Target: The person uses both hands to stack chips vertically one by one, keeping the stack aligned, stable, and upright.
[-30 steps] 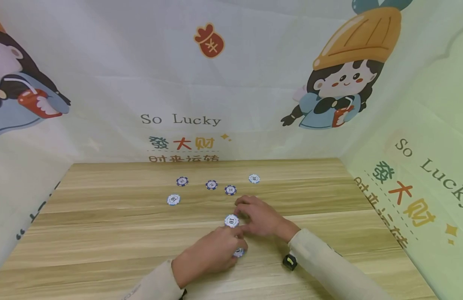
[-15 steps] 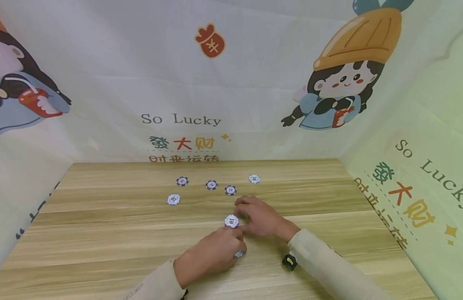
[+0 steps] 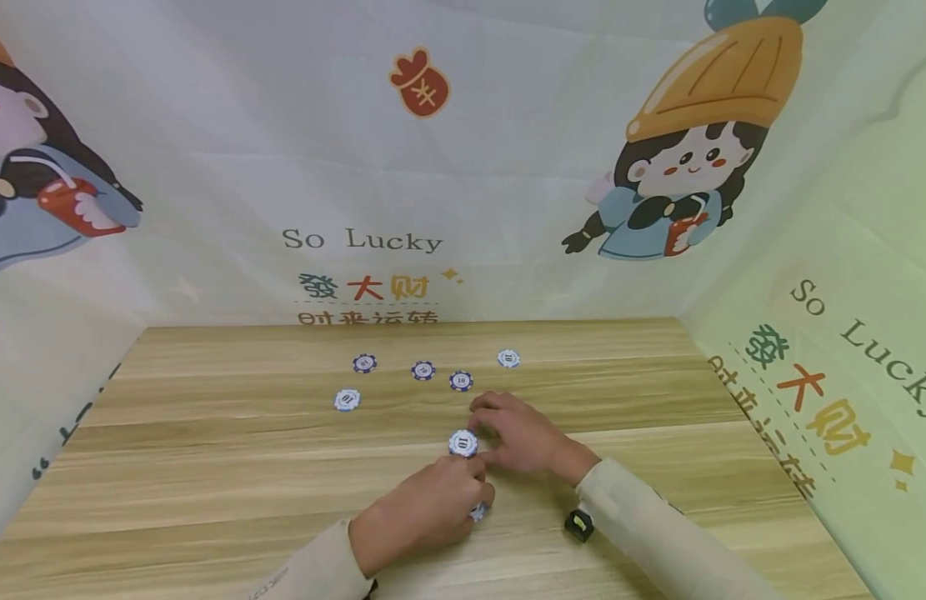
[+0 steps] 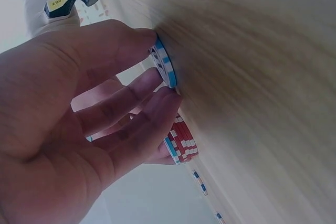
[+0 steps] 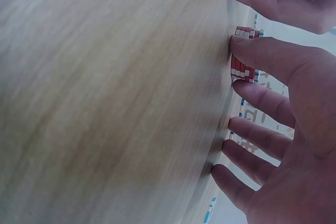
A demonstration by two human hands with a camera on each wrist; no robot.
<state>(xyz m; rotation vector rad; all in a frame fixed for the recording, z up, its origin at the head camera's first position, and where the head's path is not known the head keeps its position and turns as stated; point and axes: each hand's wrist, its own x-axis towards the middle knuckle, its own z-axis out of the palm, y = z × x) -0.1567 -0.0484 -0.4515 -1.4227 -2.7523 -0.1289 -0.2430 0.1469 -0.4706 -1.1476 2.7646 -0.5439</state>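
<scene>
My left hand (image 3: 432, 504) pinches a light-blue-and-white poker chip (image 4: 164, 62) between thumb and fingertips, close over the wood. In the head view only part of this chip (image 3: 478, 512) shows beneath the fingers. Just ahead of it stands a short stack of poker chips (image 5: 245, 67), red and white with a light-blue-edged one marked 10 on top. My right hand (image 3: 518, 433) holds the stack at its sides between thumb and index finger, while the other fingers spread down toward the table. From above, the left knuckles overlap the stack's near edge.
On the wooden table (image 3: 207, 467), several chips lie flat farther back: dark blue ones such as this chip (image 3: 422, 370), plus a light blue chip at left (image 3: 347, 400) and another at right (image 3: 508, 358). Printed cloth walls (image 3: 230, 192) enclose the back and sides.
The chip under my left hand has tilted and slipped farther behind the fingers in the head view. My right hand and the stack stay in place.
</scene>
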